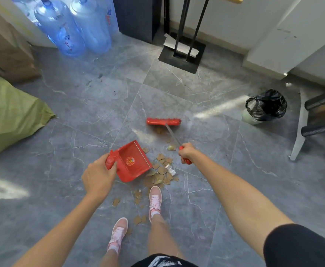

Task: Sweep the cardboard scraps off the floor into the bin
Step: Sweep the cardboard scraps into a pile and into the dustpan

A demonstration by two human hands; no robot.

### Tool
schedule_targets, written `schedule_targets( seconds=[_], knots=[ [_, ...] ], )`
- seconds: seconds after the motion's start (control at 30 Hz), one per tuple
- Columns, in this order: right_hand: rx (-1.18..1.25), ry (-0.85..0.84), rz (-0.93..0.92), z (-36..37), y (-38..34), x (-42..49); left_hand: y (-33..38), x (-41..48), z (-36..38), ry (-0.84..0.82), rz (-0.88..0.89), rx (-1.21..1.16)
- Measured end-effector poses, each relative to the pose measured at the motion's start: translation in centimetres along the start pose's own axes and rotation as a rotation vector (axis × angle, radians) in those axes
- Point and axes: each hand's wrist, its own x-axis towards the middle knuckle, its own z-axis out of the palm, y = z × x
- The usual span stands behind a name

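Barely begun: left hand (pixel 98 175) grips the empty red dustpan (pixel 133 161), right hand (pixel 186 151) clenches the broom (pixel 164 121), cardboard scraps (pixel 161 173) litter mid-frame floor, bin (pixel 265 106) far right.

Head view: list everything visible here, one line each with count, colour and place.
dustpan: one, red, tilted over scraps, centre
broom: one, red head, floor beyond dustpan
cardboard scraps: many, brown, floor around feet
bin: one, black liner, right
water jugs: several, clear blue, top left
sack: one, green, left
stand: one, black, top centre
shoes: two, pink
left hand: grip on dustpan handle
right hand: grip on broom handle
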Motion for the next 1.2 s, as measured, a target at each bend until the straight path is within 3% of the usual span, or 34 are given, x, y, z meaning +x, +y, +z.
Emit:
schedule_targets(
  seconds=[0.23, 0.5, 1.2],
  knots=[
    [-0.107, 0.006, -0.023, 4.4, 10.8, -1.8, -2.3, -2.1, -0.2, 0.023, -0.003, -0.007],
    [-0.108, 0.039, 0.04, 9.0, 20.5, -9.9, -7.9, -5.5, -1.8, 0.009, 0.047, -0.015],
    [0.371, 0.298, 0.086, 22.7, 24.8, -24.5, -23.9, -11.4, -8.5, 0.033, 0.158, -0.139]
  ],
)
